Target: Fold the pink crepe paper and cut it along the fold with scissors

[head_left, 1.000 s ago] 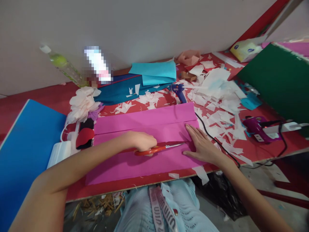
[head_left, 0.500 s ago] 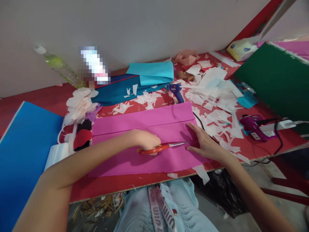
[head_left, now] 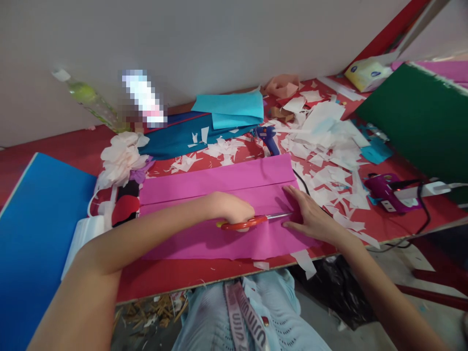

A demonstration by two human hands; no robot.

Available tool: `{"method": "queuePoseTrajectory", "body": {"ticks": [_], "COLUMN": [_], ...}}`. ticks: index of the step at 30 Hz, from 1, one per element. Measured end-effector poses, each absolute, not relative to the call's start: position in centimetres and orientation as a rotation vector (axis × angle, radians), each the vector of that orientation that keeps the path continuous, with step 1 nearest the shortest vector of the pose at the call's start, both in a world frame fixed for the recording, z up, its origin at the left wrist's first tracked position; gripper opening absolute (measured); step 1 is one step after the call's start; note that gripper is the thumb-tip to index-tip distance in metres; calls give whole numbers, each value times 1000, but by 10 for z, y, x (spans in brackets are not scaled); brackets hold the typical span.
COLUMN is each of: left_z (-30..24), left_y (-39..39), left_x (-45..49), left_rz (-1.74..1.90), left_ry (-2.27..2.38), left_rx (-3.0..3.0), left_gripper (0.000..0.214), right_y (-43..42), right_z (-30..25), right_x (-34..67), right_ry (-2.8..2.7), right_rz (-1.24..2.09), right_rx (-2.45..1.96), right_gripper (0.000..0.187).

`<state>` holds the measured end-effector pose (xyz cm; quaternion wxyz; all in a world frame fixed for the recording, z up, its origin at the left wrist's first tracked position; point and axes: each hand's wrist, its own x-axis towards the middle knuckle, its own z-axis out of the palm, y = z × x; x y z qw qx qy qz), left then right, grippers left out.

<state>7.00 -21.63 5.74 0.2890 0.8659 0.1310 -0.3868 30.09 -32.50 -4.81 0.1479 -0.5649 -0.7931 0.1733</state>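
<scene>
Two hands share the pink sheet [head_left: 204, 243], left hand [head_left: 236, 207] curled round orange-handled scissors [head_left: 252, 224], right hand [head_left: 310, 218] splayed flat

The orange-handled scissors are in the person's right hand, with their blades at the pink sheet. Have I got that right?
Not quite: the head view shows the orange-handled scissors in the left hand. The right hand lies with its fingers spread. The blades are indeed at the pink sheet.
</scene>
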Motion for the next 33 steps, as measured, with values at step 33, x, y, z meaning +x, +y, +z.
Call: {"method": "queuePoseTrajectory", "body": {"ticks": [33], "left_z": [50], "left_y": [-228], "left_x": [69], "left_rz": [-931], "left_ry": [313], "left_rx": [2429], "left_gripper": [23], "right_y": [-326], "right_z": [-50], "right_x": [302], "right_ry": [-2276], "right_rz": [493], "right_rx": [-1606], "right_gripper": [96]}}
